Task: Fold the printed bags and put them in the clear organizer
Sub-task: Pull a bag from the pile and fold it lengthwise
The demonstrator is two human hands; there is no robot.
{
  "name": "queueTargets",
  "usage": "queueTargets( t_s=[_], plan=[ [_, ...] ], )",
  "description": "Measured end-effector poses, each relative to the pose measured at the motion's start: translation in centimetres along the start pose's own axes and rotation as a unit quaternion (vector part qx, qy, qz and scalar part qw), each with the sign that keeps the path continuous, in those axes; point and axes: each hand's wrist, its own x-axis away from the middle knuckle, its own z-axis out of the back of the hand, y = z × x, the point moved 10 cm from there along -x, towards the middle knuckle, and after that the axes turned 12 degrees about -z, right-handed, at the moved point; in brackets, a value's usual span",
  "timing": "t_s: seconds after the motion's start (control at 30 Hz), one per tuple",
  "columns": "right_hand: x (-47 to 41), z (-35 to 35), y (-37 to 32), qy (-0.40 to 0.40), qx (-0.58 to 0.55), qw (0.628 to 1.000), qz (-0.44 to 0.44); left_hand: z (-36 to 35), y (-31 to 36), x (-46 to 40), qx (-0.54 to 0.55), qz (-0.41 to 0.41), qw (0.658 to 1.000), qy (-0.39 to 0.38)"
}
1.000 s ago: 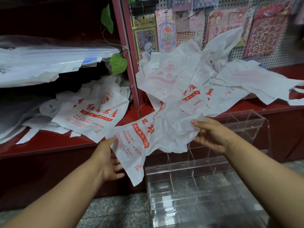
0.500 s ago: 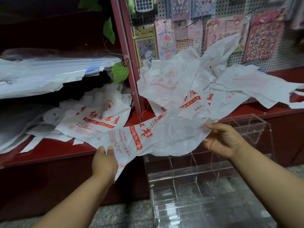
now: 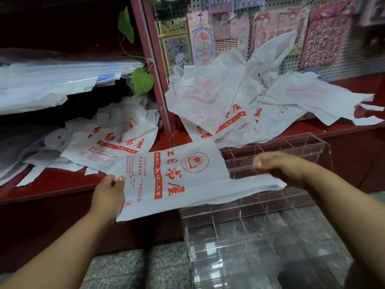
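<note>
Pinched at its bottom edge by the left hand (image 3: 108,195), thumb on top of the plastic and fingers hidden beneath, and gripped at a handle strap by the right hand (image 3: 279,167), fingers curled down over the strap: one white printed bag (image 3: 173,180) with red characters and a round red emblem, stretched out nearly flat and sideways between the two hands. Held in the air in front of the red shelf (image 3: 52,184), with its right part above the clear organizer (image 3: 250,226). Not folded yet. Just below and behind the bag, standing on the speckled stone floor (image 3: 125,270) against the shelf front, the organizer itself: transparent, split by thin dividers into several compartments, nothing visible inside them. Farther back on the shelf, to the right of a red upright post (image 3: 158,80), a loose crumpled heap of more white bags (image 3: 239,105) with the same red print, some spilling toward the shelf edge. To the left of the post, another spread of printed bags (image 3: 108,142) lying on the shelf, and above those a stack of clear plastic sheets (image 3: 52,80). Beside the post, green leaves (image 3: 141,80) on a thin vine. Behind the right heap, a pegboard (image 3: 343,59) hung with packets of pink stickers and cards. Both forearms bare, reaching in from the bottom corners.
</note>
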Motion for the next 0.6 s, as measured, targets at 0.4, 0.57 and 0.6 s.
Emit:
queueTargets(
  t_s=[0.4,0.57,0.6],
  plan=[
    [-3.3,-6.0,2.3,0.074,-0.103,0.989,-0.081,-4.4,-0.1,3.2,0.247,0.124,0.94,-0.199],
    [-2.6,-4.1,-0.6,0.107,-0.181,0.978,-0.014,-3.1,1.0,1.8,0.253,0.086,0.955,-0.128],
    [-2.2,-3.3,-1.4,0.122,-0.184,0.975,0.003,-2.7,1.6,1.5,0.267,0.082,0.954,-0.109]
  ],
)
